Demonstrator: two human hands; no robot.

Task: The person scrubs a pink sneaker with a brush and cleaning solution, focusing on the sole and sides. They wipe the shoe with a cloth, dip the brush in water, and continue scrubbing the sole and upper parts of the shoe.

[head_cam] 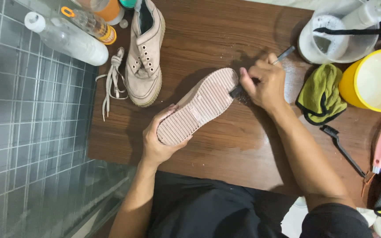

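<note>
Sneaker (198,107), pale pink, lies sole-up across the wooden table (225,145), its ribbed outsole facing the camera. The left hand (157,141) is closed around the near end, pinning it down. The right hand (264,83) is clenched on a small dark brush (238,93) whose bristles touch the far end of the sole. To scrub well, I'd judge the left hand should hold firm so the shoe cannot swivel, with strokes running along the grooves. Its mate (145,53) sits beside loose laces (112,79); a green cloth (319,93) lies near.
</note>
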